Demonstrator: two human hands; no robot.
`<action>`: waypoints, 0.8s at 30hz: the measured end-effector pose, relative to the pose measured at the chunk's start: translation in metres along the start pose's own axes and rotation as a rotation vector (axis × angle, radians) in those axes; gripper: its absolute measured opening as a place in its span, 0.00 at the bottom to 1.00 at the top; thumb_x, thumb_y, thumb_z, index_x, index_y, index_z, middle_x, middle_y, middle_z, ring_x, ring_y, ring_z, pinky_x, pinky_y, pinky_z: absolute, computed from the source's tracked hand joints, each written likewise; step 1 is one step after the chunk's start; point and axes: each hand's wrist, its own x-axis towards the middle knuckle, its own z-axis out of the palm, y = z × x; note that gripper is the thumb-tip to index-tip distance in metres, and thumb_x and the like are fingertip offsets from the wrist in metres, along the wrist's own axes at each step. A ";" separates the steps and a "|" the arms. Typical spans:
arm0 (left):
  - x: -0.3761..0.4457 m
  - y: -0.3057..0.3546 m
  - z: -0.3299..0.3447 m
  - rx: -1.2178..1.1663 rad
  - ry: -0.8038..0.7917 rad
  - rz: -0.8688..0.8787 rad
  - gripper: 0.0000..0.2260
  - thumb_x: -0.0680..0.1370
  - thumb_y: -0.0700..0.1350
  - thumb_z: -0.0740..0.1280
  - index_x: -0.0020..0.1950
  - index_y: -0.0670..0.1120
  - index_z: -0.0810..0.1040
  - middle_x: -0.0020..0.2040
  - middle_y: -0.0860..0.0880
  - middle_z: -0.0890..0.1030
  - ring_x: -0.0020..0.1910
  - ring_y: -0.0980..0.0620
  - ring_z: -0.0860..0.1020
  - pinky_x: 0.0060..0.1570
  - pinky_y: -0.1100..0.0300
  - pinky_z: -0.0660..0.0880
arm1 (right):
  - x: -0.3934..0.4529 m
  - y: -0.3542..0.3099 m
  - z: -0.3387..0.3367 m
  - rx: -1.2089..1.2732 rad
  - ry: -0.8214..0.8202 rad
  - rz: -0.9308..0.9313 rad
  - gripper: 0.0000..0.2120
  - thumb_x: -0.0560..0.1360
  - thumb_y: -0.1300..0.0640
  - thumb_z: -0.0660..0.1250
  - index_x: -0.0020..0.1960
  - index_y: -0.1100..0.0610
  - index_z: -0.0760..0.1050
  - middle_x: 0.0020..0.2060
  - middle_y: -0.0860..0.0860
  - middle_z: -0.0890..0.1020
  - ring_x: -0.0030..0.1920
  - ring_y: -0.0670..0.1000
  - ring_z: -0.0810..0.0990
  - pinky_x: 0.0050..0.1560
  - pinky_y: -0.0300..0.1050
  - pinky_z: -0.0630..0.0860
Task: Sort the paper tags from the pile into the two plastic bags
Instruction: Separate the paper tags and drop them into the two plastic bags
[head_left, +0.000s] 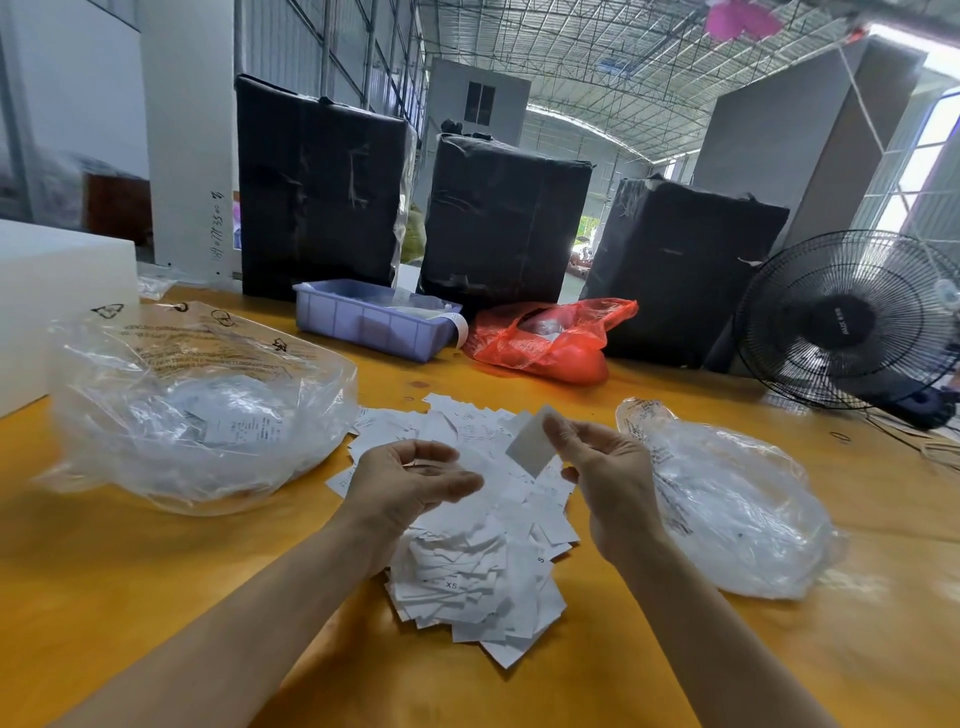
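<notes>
Pinching one paper tag (532, 448) above the pile (483, 540), the right hand's (605, 467) grip is holding while the left hand (410, 480) is hovering loosely curled and empty, and with both plastic bags (197, 410) beside the pile already holding tags, much sorting is seemingly remaining.

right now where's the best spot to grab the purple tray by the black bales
Grip the purple tray by its near long rim, coming from the pile side over open table. The black bales stand close behind it and the red bag crowds its right end.

Matt white paper tags (483, 561); glossy crinkled clear plastic bags (197, 410); smooth lacquered wooden table (649, 649).
</notes>
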 end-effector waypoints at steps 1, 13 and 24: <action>0.000 0.000 0.001 -0.006 0.001 -0.003 0.23 0.51 0.39 0.77 0.44 0.41 0.79 0.37 0.43 0.83 0.36 0.49 0.79 0.53 0.53 0.74 | -0.001 -0.001 0.001 0.021 -0.010 0.013 0.04 0.68 0.55 0.72 0.39 0.56 0.81 0.33 0.48 0.82 0.31 0.44 0.75 0.33 0.37 0.71; 0.000 0.003 0.002 -0.140 0.024 -0.022 0.20 0.51 0.35 0.75 0.40 0.40 0.76 0.33 0.45 0.78 0.45 0.43 0.77 0.62 0.48 0.71 | -0.002 0.001 0.003 0.056 -0.093 0.009 0.11 0.75 0.67 0.67 0.55 0.55 0.78 0.28 0.50 0.80 0.27 0.46 0.77 0.31 0.37 0.76; 0.001 0.002 0.001 -0.162 -0.001 -0.040 0.22 0.52 0.36 0.75 0.43 0.41 0.74 0.30 0.48 0.77 0.33 0.50 0.74 0.41 0.59 0.72 | 0.000 0.005 0.003 0.042 -0.121 -0.009 0.05 0.74 0.65 0.68 0.46 0.58 0.82 0.31 0.51 0.81 0.27 0.46 0.77 0.31 0.36 0.76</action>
